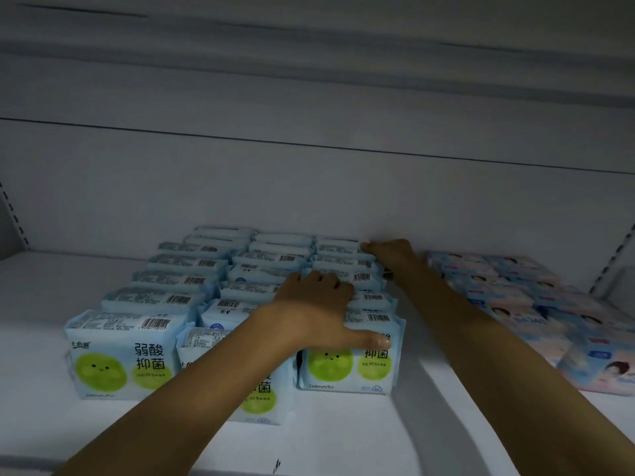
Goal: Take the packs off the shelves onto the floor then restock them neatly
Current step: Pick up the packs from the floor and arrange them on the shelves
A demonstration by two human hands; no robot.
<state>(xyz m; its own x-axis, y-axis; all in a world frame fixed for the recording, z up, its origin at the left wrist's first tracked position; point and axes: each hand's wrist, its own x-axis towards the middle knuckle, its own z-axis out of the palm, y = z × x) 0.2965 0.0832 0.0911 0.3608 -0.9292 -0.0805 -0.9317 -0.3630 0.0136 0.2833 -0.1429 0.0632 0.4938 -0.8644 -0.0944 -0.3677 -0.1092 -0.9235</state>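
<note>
Three rows of light blue packs with green circles stand upright on the white shelf (343, 438). The left row (117, 355) and the right row (347, 371) are lined up; the middle row's front pack (257, 403) sticks out towards me. My left hand (316, 304) lies over the front of the right row, fingers curled over the pack tops and thumb pressed across the front pack's face. My right hand (391, 254) reaches to the back of that same row, its fingers curled on the rearmost pack beside the back wall.
A group of pink and blue packs (515, 290) fills the shelf to the right, close to my right forearm. The underside of the shelf above (309, 46) hangs overhead. Slotted uprights stand at both sides. Bare shelf lies left of the blue packs.
</note>
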